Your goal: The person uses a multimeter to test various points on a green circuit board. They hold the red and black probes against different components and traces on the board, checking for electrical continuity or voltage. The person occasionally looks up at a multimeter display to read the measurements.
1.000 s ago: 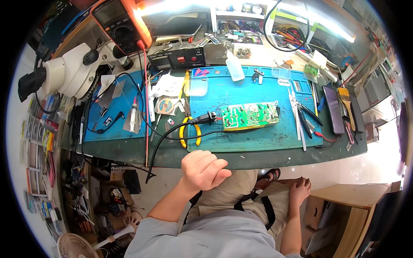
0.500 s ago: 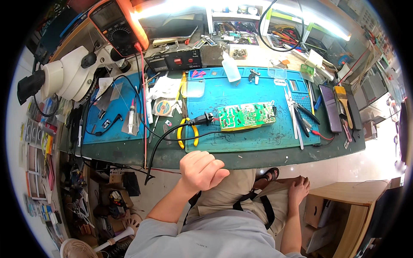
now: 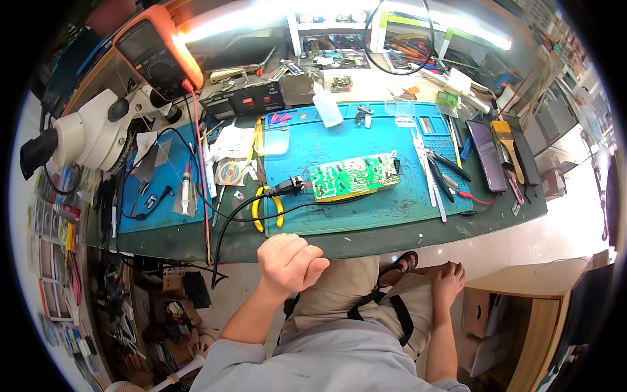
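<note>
Circuit board, speckled green oblong, on scuffed blue mat.

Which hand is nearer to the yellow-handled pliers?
Left. The left hand, a closed fist, is just on the near side of the yellow-handled pliers, slightly right; the right hand rests on the right leg, farther off.

Tiny white lettering on the front of the black box, way too small to read; markings ring the dial of the orange multimeter, same deal; the grey shirt has a small dark print, just a blur.
</note>
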A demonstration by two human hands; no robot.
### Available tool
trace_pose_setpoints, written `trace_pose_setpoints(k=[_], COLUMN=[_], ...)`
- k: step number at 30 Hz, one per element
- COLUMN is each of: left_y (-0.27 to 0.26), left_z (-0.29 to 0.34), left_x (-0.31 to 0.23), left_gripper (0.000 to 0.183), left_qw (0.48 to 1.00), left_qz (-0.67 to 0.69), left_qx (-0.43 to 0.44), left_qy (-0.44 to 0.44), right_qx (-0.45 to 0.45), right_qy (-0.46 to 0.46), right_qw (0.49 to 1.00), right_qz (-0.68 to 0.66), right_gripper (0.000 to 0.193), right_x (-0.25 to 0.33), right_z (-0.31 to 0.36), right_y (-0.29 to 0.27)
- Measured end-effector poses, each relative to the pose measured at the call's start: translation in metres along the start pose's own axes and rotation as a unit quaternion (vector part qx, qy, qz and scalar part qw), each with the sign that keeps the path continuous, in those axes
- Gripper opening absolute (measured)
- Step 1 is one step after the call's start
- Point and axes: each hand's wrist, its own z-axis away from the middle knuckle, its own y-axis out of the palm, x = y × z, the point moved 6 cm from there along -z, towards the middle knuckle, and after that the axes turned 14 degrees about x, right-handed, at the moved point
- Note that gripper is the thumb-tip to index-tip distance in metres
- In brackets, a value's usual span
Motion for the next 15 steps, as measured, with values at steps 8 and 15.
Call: trace_pose_setpoints(k=[8, 15], left_y=[0.000, 0.000], left_z=[-0.002, -0.006], left_x=[-0.001, -0.003], left_gripper=[0.040, 0.046], left_qw=[1.000, 1.000], left_qz=[0.002, 0.001], left_qx=[-0.005, 0.000], left_qy=[0.007, 0.004], right_qx=[0.000, -0.008], right_qy=[0.005, -0.006], right_qw=[1.000, 1.000], right_qz=[-0.009, -0.022], right_gripper=[0.047, 0.045], right_x=[-0.002, 0.001], right_z=[0.000, 0.004], right_y=[0.000, -0.007])
